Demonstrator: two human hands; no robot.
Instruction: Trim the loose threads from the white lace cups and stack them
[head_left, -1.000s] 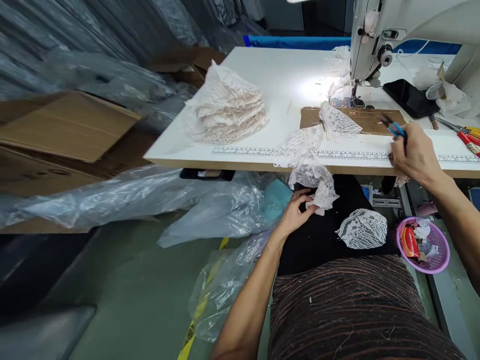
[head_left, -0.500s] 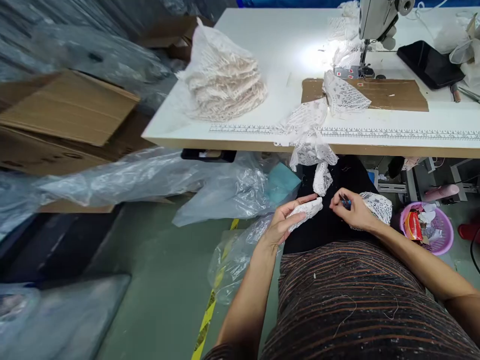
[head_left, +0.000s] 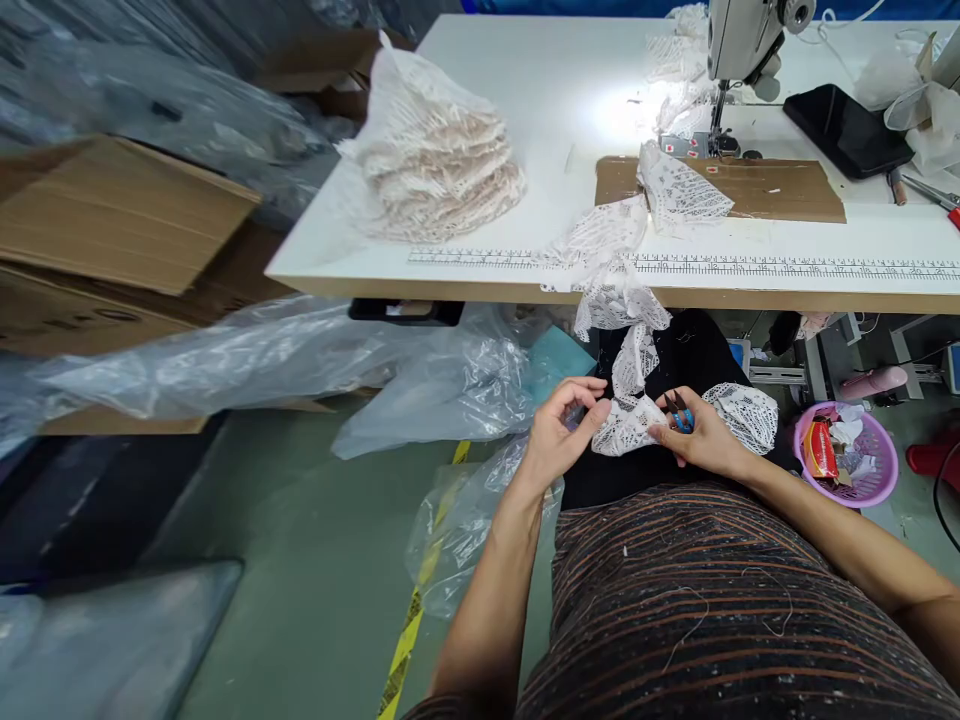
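A strip of white lace (head_left: pixel 626 425) hangs from the table edge down to my lap. My left hand (head_left: pixel 564 428) is at the lace's left side, fingers apart and curved; no lace shows between its fingertips. My right hand (head_left: pixel 696 432) holds small blue-handled snips (head_left: pixel 682 418), blades pointing up, and its thumb and fingers touch the right edge of the lace. Another lace piece (head_left: pixel 742 415) lies on my lap beyond the right hand. Higher up, the lace (head_left: pixel 679 190) rests on the table in front of the sewing machine (head_left: pixel 742 40).
The white table (head_left: pixel 555 100) carries a lace stack (head_left: pixel 442 150), a cardboard strip (head_left: pixel 787 190), a black phone (head_left: pixel 847 130) and red-handled scissors (head_left: pixel 952 212). A pink basket (head_left: pixel 885 465) stands at right, cardboard boxes (head_left: pixel 127 210) and plastic sheeting (head_left: pixel 225 350) at left.
The folded lace has left my left hand's grip and lies spread lower between the hands. My left hand has opened. My right hand has moved slightly, now touching the lace, with the snips more visible.
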